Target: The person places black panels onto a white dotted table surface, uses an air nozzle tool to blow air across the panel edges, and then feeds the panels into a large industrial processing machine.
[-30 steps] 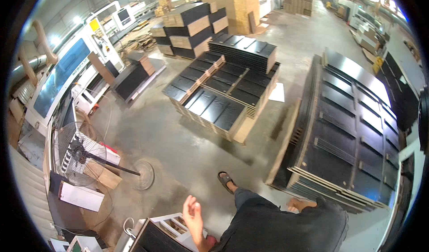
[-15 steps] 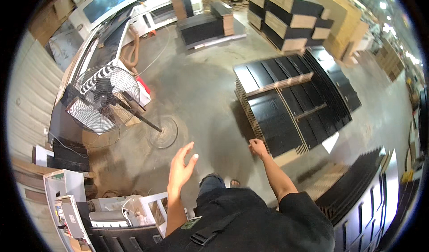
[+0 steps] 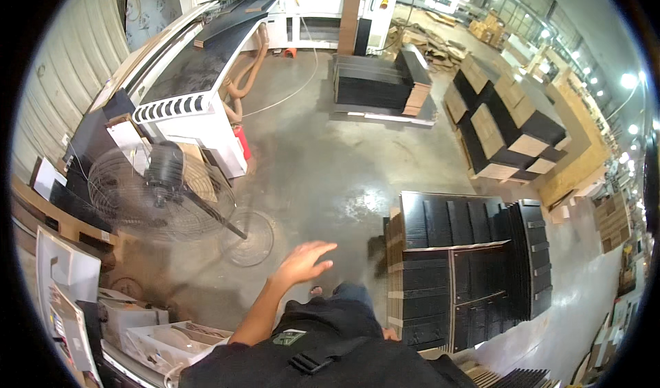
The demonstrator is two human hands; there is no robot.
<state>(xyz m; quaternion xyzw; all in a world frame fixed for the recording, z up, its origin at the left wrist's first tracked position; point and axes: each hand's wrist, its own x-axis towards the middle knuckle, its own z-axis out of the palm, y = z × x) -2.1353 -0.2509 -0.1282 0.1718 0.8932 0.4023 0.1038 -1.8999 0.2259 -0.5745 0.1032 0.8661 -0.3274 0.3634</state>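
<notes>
My left hand (image 3: 302,263) hangs over the grey floor in front of my body, thumb apart from the fingers, with nothing in it. Only a small piece of my right hand (image 3: 391,334) shows at the edge of my black shirt, so its fingers are hidden. Close beside it stands a large stack of black panels (image 3: 426,278) with light wooden edges and narrow grooves. Whether the right hand touches this stack I cannot tell.
A pedestal fan (image 3: 161,189) with a round base (image 3: 247,240) stands at the left. Ahead is a white machine (image 3: 199,123) with a long bed and a hose. More black boards (image 3: 375,85) lie at the back, beside stacked black-and-wood bundles (image 3: 509,123). White cabinets (image 3: 69,264) line the near left.
My view has tilted up and swung, so the fan and panel stack sit lower. The left hand now points more to the right. My right hand has dropped mostly behind my shirt.
</notes>
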